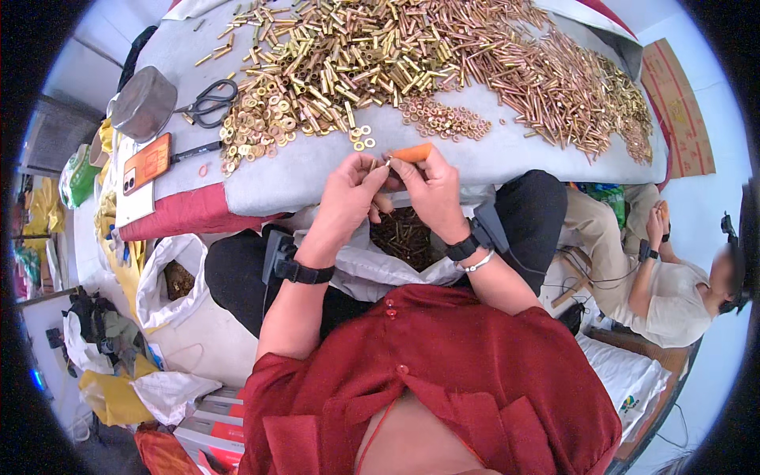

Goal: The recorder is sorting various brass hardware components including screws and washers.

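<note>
My left hand (355, 190) and my right hand (432, 195) meet at the table's near edge, fingertips pinched close together. An orange, tapered, handle-like piece (412, 152) sticks out of my right hand. A small metal part shows between the left fingertips, too small to make out fully. Just beyond my hands lie a few loose brass washers (360, 145) and a cluster of small copper-coloured rings (447, 119). Behind them spreads a heap of brass tubes (356, 59). Below my hands, a white sack (356, 257) between my knees holds brownish metal pieces (402, 237).
Copper-coloured rods (546, 87) cover the table's right side. At left are more washers (257, 119), black scissors (212, 103), a metal pot (145, 103) and an orange phone (147, 164). Another white sack (154, 273) stands on the floor. A co-worker (673, 293) sits at right.
</note>
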Demonstrator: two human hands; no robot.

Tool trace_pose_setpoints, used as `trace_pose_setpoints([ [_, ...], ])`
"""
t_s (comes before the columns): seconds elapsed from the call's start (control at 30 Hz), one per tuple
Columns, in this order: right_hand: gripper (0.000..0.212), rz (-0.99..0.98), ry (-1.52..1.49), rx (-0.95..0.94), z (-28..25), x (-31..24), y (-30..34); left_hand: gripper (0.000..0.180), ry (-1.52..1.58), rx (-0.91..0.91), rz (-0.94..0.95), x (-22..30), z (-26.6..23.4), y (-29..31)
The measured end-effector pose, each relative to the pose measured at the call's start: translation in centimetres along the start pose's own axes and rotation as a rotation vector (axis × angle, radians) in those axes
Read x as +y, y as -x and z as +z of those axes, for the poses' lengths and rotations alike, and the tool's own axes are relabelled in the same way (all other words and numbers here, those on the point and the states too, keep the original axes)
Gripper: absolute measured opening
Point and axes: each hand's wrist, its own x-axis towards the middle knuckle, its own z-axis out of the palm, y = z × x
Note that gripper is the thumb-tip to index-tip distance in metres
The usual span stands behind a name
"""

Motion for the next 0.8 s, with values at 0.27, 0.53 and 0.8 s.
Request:
trace_pose_setpoints([
  [0.27, 0.015, -0.482, 0.537, -0.028, -2.0, -0.2, -0.7, 0.018, 0.143, 0.034, 0.011, 0.8, 0.1, -0.1],
  [0.53, 0.016, -0.256, 0.969, -0.006, -3.1, 1.7, -4.4, 0.022, 0.007, 0.104, 0.034, 0.9, 0.6, -0.1],
  [0.8, 0.014, -0.060, 0.488, -0.010, -2.2, 0.3, -3.6, 0.022, -0.020, 0.118, 0.027, 0.6, 0.2, 0.0],
])
